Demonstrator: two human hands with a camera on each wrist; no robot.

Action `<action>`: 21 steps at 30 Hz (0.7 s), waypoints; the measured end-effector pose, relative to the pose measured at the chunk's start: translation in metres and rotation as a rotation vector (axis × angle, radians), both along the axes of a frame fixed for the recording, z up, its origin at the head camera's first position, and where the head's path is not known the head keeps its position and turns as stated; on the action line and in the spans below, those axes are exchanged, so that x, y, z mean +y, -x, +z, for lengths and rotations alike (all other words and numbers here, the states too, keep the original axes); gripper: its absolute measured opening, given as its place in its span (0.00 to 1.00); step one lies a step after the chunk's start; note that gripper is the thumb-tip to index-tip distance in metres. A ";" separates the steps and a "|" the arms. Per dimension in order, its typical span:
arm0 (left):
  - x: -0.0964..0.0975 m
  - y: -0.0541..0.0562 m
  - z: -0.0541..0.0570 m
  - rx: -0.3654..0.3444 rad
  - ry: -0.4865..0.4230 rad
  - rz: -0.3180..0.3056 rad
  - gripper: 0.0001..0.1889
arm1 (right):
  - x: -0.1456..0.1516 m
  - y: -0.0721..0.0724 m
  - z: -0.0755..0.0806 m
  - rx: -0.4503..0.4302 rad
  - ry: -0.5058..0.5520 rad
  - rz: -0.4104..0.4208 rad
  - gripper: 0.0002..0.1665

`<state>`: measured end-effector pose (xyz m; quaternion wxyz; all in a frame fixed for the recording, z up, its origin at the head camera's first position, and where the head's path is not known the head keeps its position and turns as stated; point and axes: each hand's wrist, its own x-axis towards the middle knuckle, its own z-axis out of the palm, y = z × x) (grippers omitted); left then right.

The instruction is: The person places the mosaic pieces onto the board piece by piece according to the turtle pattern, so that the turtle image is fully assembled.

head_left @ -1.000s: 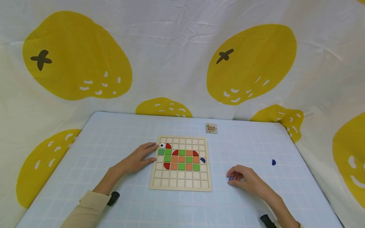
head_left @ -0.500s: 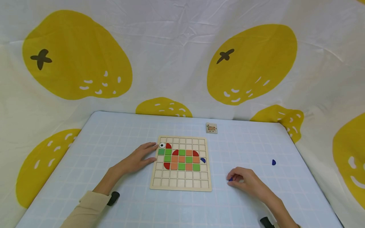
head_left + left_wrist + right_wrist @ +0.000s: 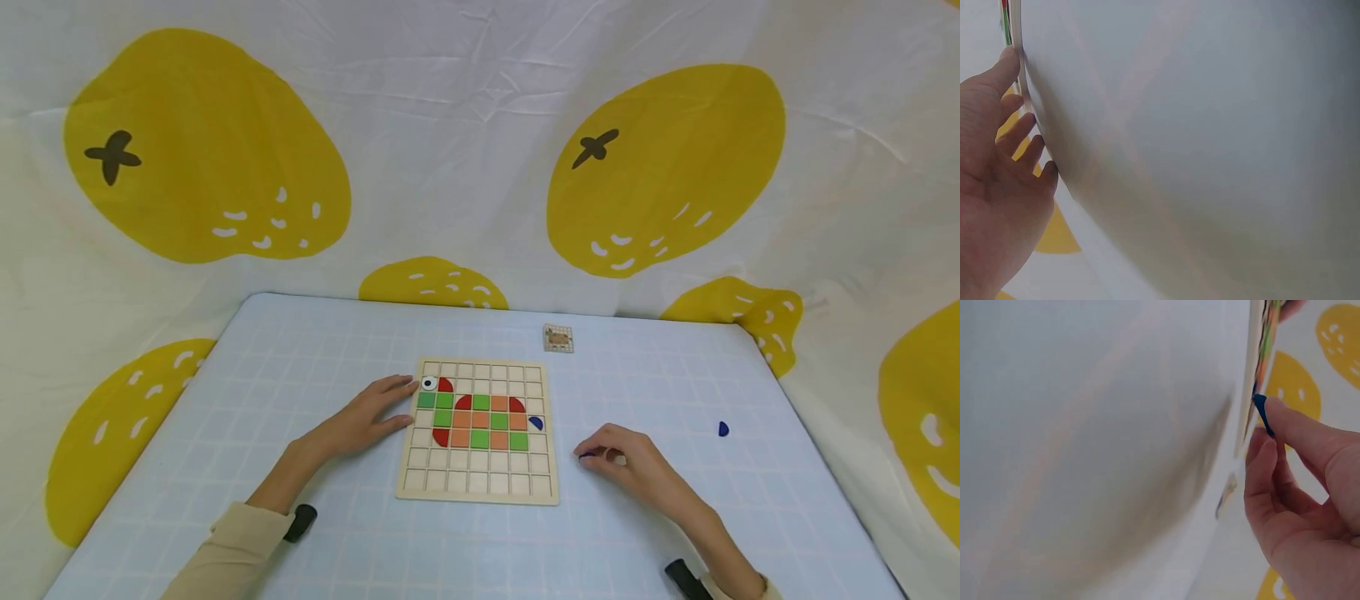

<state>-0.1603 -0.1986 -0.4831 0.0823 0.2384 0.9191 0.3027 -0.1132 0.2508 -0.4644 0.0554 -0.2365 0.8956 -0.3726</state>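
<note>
A wooden grid board [image 3: 480, 489] lies on the table with red, green and orange tiles, a round eye piece [image 3: 428, 383] and a blue piece [image 3: 536, 423] in its cells. My left hand [image 3: 367, 419] rests at the board's left edge, fingers relaxed; in the left wrist view its fingertips touch that edge. To the right of the board my right hand [image 3: 626, 458] pinches a small dark blue piece [image 3: 1262, 414] between thumb and fingers. Another blue half-round piece [image 3: 723, 429] lies on the table farther right.
Behind the board sits a small square pattern card [image 3: 558, 338]. The table [image 3: 645, 375] has a pale checked cover. A white cloth with yellow fruit shapes [image 3: 660, 167] hangs behind it and at both sides.
My right hand has moved left and slightly farther from me, toward the board, carrying the pinched blue piece. The left hand stays at the board's edge.
</note>
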 end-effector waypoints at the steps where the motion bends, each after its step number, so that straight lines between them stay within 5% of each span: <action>1: 0.000 0.000 0.000 0.000 0.000 -0.001 0.32 | -0.002 0.001 0.000 0.018 0.003 0.010 0.09; 21: 0.000 0.000 0.001 -0.004 -0.003 -0.006 0.32 | -0.055 0.009 0.000 -0.051 0.129 0.090 0.09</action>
